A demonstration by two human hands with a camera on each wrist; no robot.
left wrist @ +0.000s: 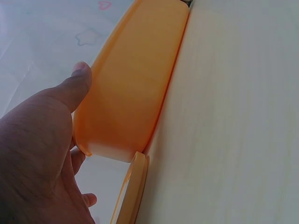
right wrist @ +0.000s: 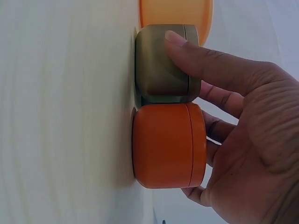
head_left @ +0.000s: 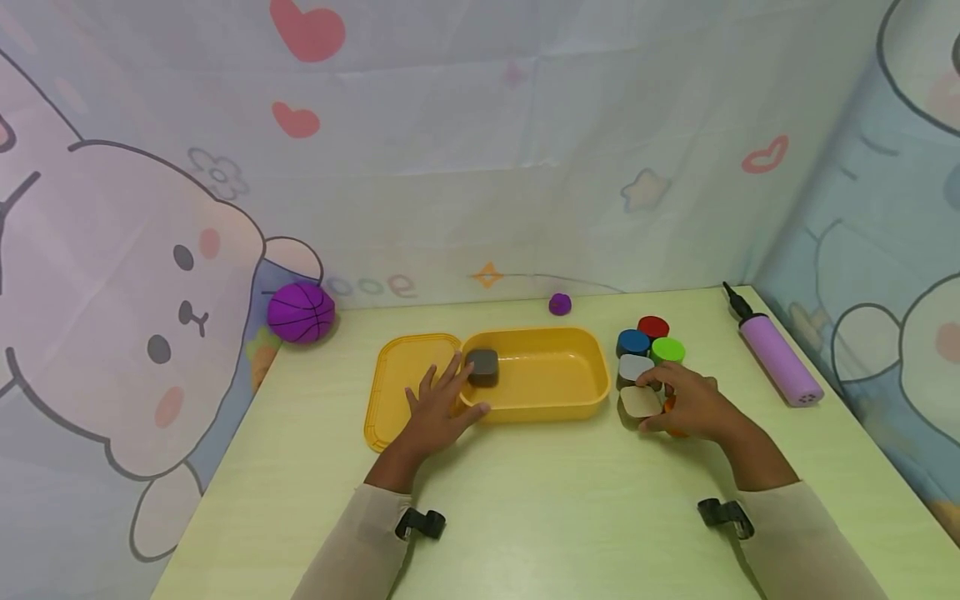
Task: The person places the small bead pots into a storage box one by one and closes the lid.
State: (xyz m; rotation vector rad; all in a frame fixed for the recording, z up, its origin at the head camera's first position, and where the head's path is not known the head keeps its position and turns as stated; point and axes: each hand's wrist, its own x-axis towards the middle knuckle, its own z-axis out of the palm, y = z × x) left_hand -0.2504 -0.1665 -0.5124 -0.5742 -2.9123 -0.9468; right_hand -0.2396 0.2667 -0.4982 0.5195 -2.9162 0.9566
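A yellow plastic box (head_left: 551, 379) stands without its lid at mid table, a dark grey jar (head_left: 482, 375) inside at its left end. My left hand (head_left: 437, 414) is spread over that end, its thumb lying along the front rim and its fingers fairly straight. In the right wrist view my right hand (right wrist: 254, 121) pinches a gold jar (right wrist: 159, 70), thumb on the near side and fingers behind. An orange jar (right wrist: 163, 147) stands close beside it under the palm. Behind are a silver jar (head_left: 634, 367), a green (head_left: 667, 348), a blue (head_left: 633, 342) and a red jar (head_left: 653, 326).
The yellow lid (head_left: 386, 387) lies flat at the box's left. A purple ball (head_left: 302, 313) sits at the back left corner, and a small purple object (head_left: 560, 304) near the back edge. A lilac hand pump (head_left: 780, 358) lies far right. Patterned cloth (head_left: 480, 167) hangs behind.
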